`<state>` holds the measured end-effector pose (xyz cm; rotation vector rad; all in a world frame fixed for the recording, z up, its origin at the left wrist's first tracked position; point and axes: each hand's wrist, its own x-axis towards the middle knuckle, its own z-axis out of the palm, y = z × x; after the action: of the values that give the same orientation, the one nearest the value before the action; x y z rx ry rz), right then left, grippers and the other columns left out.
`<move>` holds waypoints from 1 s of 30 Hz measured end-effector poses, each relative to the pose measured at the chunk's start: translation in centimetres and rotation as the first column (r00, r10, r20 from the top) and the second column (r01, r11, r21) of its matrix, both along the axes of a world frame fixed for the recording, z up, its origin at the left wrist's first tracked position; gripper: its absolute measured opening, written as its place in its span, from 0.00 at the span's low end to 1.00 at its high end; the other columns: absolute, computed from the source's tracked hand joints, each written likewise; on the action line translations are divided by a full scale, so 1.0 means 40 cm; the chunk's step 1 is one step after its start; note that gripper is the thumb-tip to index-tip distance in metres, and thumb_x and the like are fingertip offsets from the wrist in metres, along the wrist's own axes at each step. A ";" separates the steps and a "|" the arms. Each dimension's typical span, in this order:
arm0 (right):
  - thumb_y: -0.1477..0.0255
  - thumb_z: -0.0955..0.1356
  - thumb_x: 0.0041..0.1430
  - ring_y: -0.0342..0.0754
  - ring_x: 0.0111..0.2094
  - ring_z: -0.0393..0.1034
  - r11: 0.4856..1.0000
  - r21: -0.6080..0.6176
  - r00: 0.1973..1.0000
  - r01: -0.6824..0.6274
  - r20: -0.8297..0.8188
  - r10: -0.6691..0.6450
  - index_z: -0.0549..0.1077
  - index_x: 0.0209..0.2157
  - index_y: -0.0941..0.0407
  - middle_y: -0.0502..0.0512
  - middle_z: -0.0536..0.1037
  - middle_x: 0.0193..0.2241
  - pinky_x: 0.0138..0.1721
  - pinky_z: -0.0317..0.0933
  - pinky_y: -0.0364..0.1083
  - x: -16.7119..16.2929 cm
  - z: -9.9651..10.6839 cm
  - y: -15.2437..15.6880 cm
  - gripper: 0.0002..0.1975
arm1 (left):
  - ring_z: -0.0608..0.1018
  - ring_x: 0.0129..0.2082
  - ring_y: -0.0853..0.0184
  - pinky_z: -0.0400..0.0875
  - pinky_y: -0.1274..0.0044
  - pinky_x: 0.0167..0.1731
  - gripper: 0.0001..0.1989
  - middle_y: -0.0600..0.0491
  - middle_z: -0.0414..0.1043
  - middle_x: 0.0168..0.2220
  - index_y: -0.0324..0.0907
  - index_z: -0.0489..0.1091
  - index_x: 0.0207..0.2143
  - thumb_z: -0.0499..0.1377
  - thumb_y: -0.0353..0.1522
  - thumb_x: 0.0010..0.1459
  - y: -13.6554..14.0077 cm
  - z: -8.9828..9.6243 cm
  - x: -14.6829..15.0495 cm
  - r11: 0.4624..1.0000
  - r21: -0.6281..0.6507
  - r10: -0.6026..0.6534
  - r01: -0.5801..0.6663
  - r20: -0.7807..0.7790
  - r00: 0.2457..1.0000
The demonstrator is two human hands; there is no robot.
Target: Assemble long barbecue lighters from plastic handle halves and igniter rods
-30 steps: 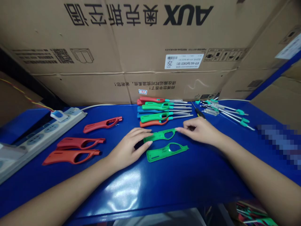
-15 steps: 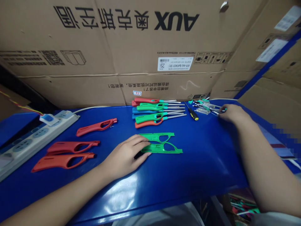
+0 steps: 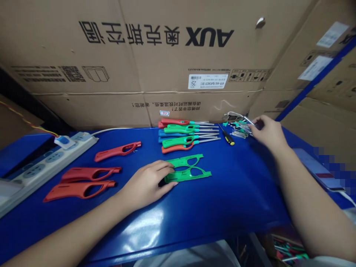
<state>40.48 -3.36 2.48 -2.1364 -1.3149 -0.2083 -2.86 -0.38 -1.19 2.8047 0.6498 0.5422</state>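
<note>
Two green lighter shell halves [image 3: 185, 175] lie spread side by side on the blue table, inner faces up. My left hand [image 3: 151, 180] grips their left ends, fingers over the upper edge and thumb below. My right hand [image 3: 267, 131] pinches a thin metal lighter tube [image 3: 248, 120] above a heap of small lighter parts [image 3: 239, 129], clear, green and silver. A thin wire trails leftward from the tube's upper end. Beside the heap rests a black and yellow screwdriver [image 3: 228, 137].
Assembled stick lighters [image 3: 178, 142] in several colours lie at the back middle. Red lighter shells [image 3: 80, 190] and a white power strip [image 3: 59, 159] are at left. A phone [image 3: 317, 168] lies at right. Cardboard [image 3: 155, 70] walls the back.
My right hand has lifted a metal tube up from the heap and moved slightly left. My left hand stays on the green shell halves, which have tilted a little. The view has shifted slightly.
</note>
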 end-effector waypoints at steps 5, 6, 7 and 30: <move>0.65 0.69 0.59 0.49 0.33 0.70 0.959 0.172 0.966 -0.226 -0.088 0.244 0.68 0.35 0.54 0.57 0.76 0.33 0.39 0.65 0.47 -0.095 -0.022 0.021 0.08 | 0.82 0.46 0.58 0.79 0.66 0.48 0.10 0.46 0.80 0.46 0.41 0.78 0.45 0.61 0.35 0.63 0.012 -0.002 -0.013 0.999 -0.006 0.040 -0.040 0.049 0.998; 0.63 0.69 0.59 0.49 0.33 0.71 0.944 0.189 0.952 -0.270 -0.096 0.292 0.68 0.35 0.53 0.55 0.76 0.32 0.38 0.65 0.48 -0.120 -0.029 0.023 0.10 | 0.82 0.46 0.58 0.79 0.66 0.48 0.10 0.46 0.80 0.45 0.42 0.78 0.44 0.62 0.35 0.62 0.015 -0.001 -0.016 0.999 -0.011 0.048 -0.047 0.053 0.997; 0.61 0.69 0.59 0.49 0.33 0.71 0.925 0.202 0.932 -0.321 -0.104 0.346 0.68 0.36 0.53 0.54 0.76 0.32 0.38 0.66 0.48 -0.146 -0.036 0.022 0.11 | 0.82 0.45 0.57 0.79 0.66 0.48 0.10 0.46 0.81 0.44 0.41 0.79 0.43 0.62 0.35 0.62 0.017 0.001 -0.018 0.998 -0.020 0.055 -0.054 0.050 0.997; 0.61 0.67 0.66 0.41 0.27 0.65 0.309 -0.089 0.288 -0.947 -0.662 0.692 0.73 0.38 0.57 0.50 0.75 0.28 0.28 0.59 0.41 -0.317 -0.044 -0.040 0.12 | 0.77 0.29 0.72 0.73 0.82 0.30 0.09 0.55 0.79 0.35 0.45 0.78 0.45 0.65 0.32 0.61 -0.041 0.004 0.028 0.930 -0.333 0.308 -0.158 0.468 0.828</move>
<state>27.82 -4.94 0.73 -1.2403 -2.0862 1.2132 -1.73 -2.02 -1.05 2.1792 0.8721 1.1023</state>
